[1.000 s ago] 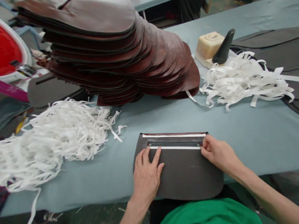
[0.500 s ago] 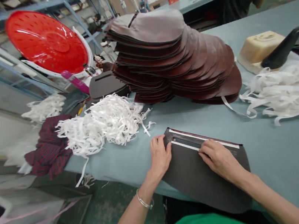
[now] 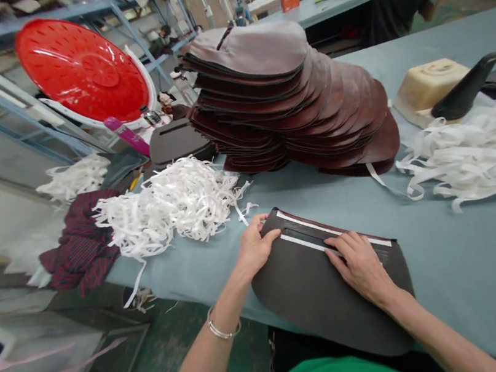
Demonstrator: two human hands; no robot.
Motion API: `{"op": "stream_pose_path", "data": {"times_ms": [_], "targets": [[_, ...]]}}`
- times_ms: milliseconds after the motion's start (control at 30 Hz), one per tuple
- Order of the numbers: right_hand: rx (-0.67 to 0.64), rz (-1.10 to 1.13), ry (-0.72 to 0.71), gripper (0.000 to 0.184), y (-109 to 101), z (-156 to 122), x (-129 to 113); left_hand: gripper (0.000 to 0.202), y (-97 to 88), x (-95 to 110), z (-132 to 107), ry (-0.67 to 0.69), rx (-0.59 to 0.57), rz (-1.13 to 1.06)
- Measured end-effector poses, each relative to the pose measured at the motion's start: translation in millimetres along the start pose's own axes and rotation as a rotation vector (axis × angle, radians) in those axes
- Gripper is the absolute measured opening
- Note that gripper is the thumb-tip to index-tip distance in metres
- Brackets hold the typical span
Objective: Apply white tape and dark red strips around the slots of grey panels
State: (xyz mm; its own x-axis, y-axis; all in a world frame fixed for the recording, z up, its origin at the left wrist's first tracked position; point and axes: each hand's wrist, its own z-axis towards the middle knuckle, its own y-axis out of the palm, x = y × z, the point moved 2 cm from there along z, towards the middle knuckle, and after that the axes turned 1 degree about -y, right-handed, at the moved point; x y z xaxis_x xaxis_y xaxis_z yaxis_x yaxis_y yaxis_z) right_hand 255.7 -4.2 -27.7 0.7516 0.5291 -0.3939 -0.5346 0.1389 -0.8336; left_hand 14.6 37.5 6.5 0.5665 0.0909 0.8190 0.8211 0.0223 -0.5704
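Under the right hand (image 3: 360,268) lies a dark panel (image 3: 314,300), its corner pinched between the left hand's (image 3: 253,248) slightly parted thumb and fingers; the right, half-curled, touches a white strip (image 3: 300,242), any grip unclear.

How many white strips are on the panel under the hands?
2 on the panel: one along its far edge, the other nearer the person, below the slot. The right hand covers part of the nearer one and could hide more.

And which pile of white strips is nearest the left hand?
The middle pile, between striped cloth and brown stack; left pile and right pile lie farther off.
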Motion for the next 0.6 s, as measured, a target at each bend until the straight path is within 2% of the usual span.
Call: {"op": "stream_pose_path", "data": {"times_ms": [67,167,267,333,400,467,600], "targets": [[0.000,-0.037,0.028,0.018,-0.7,-1.1,-0.9,0.035,-9.7,3.7,6.8,0.035,0.012,0.027],[-0.014,-0.084,0.049,0.019,-0.2,-5.2,-2.0,0.038,-14.4,1.4,8.8,0.158,0.132,0.235],[-0.038,-0.120,0.063,0.019,2.9,-6.7,-4.5,0.034,2.4,-7.4,-7.1,0.270,0.136,0.393],[-0.052,-0.135,0.080,0.018,7.1,-1.7,-9.5,0.025,18.5,-13.7,-22.4,0.290,0.110,0.410],[-0.069,-0.149,0.099,0.018,14.3,9.1,-17.8,0.018,30.0,-18.0,-34.7,0.294,0.146,0.399],[-0.094,-0.153,0.104,0.018,24.3,24.1,-28.7,0.017,34.9,-20.6,-40.6,0.301,0.191,0.368],[-0.126,-0.152,0.073,0.017,47.0,52.7,-49.0,0.019,32.6,-23.2,-38.7,0.314,0.195,0.311]]}}
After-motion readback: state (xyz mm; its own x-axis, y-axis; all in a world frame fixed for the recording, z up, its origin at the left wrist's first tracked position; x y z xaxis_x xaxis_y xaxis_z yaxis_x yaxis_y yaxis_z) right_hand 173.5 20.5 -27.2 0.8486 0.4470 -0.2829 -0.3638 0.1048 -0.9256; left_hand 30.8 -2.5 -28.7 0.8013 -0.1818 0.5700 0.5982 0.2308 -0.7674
